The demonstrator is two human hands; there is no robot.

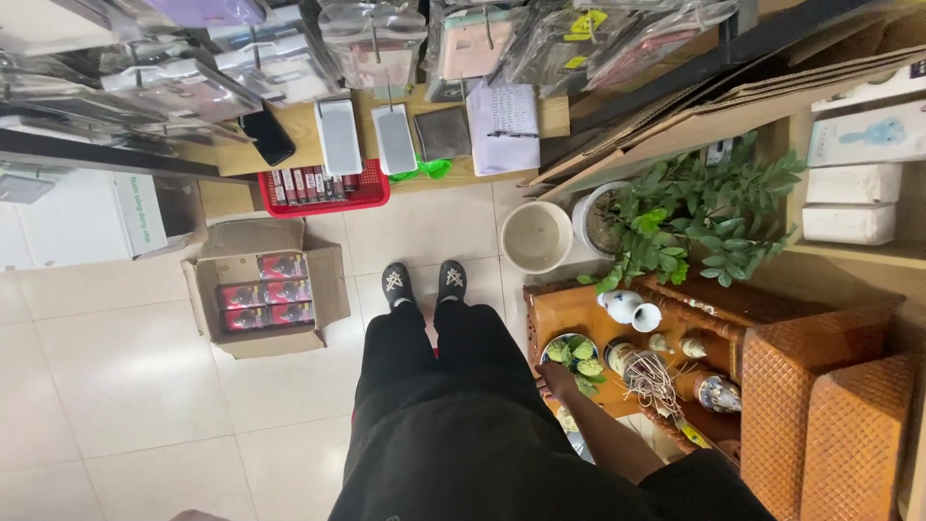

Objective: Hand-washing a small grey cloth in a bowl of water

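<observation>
My right hand reaches down to a small wooden altar shelf on my right. Its fingers curl on the near rim of a round plate that carries green fruit. Beside the plate stand a pot of spent incense sticks, a white teapot, a small white cup and a patterned vase. My left hand is out of sight. My black trousers and black shoes fill the lower middle.
An open cardboard box of red packs sits on the tiled floor at left. A red basket, an empty white pot and a leafy potted plant stand ahead. Flat cardboard sheets and shelves rise at right.
</observation>
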